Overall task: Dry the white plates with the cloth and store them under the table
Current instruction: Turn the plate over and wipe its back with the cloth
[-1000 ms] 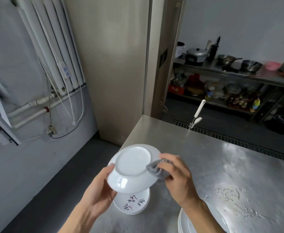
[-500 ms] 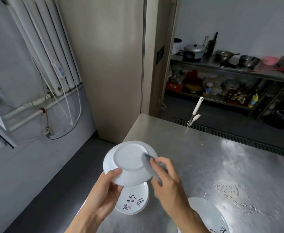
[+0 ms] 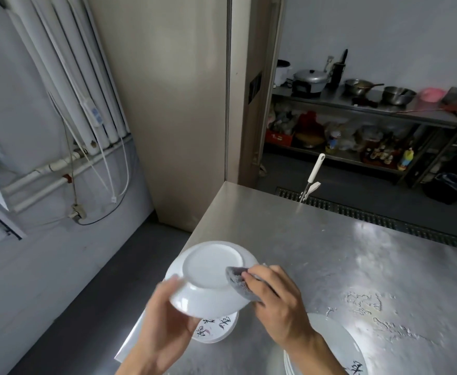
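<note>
A white plate (image 3: 208, 280) is held tilted above the steel table's near left corner, its underside facing me. My left hand (image 3: 165, 323) grips its lower left rim. My right hand (image 3: 278, 301) presses a grey cloth (image 3: 238, 280) against the right side of the plate's underside, fingers curled over the cloth. Under the held plate sits a small stack of white plates with black writing (image 3: 216, 330). A second stack of larger white plates (image 3: 338, 345) lies at the bottom edge, partly hidden by my right forearm.
The steel table (image 3: 330, 253) has wet patches at the right. A white-handled tool (image 3: 312, 174) stands at its far edge. Pipes and cables run along the left wall. A metal shelf (image 3: 370, 109) with pots and bottles stands across the floor.
The cloth has moved from the plate's right rim onto its base. The plate tilted a little more toward me and my left hand shifted along the lower rim.
</note>
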